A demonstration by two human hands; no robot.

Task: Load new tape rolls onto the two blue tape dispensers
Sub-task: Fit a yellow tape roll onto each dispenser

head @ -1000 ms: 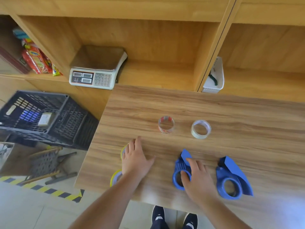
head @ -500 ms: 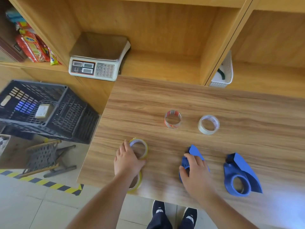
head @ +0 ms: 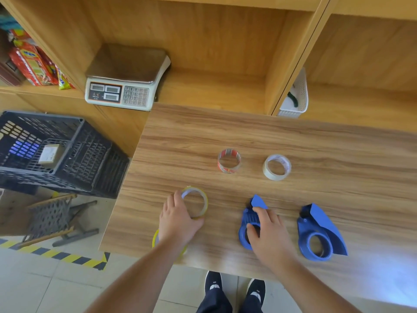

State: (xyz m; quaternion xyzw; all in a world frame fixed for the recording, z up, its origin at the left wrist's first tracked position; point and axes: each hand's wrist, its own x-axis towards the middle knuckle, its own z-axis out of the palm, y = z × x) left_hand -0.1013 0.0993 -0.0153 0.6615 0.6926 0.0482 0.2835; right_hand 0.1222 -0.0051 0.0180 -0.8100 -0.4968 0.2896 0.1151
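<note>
Nearest the counter's (head: 225,136) front edge, a yellow-rimmed tape roll (head: 156,239) lies flat, mostly hidden under the person's left wrist. The left hand (head: 178,222) rests just beyond it, its grip closed around the near-left side of a second yellow-rimmed roll (head: 195,201) that lies flat on the wood: thumb at the near rim, fingers curled over the left edge.

To the right, the right hand (head: 268,236) covers a blue tape dispenser (head: 249,219) lying on its side; the thumb sits in or against the hub ring and the fingers drape over the body, so the grip is on it, though I cannot tell how firmly. The second blue dispenser (head: 319,233) lies untouched just to the right, its hub empty.

Farther back stand two more rolls, well apart from the hands: a red-printed one (head: 229,161) and, right of it, a clear whitish one (head: 277,167).

Beyond the counter, a weighing scale (head: 126,77) sits in the shelf unit, and a white basket (head: 294,98) stands in the next bay. A black crate (head: 56,152) is off to the left.
</note>
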